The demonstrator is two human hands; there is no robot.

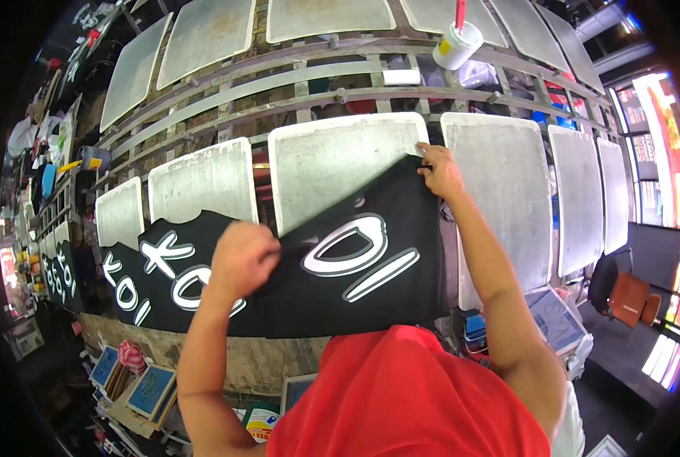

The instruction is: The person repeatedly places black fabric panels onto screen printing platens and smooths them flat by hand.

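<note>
A black fabric panel [401,228] with bold white print outlined in grey lies over the lower part of a pale printing board [340,160] in front of me. My right hand [440,171] pinches its upper right corner near the board's top right edge. My left hand [242,259] is closed at the panel's left edge, lower than the right. Between the two hands the fabric's upper edge runs in a slant. Left of it, another black printed panel [191,236] covers part of the neighbouring board, partly hidden by my left hand and forearm.
More pale boards [500,198] stand in rows on a metal rail frame [317,74]. A white tub [457,46] with a red handle rests on the far rails. Framed screens [153,392] lean at lower left; a brown chair [631,299] stands at right.
</note>
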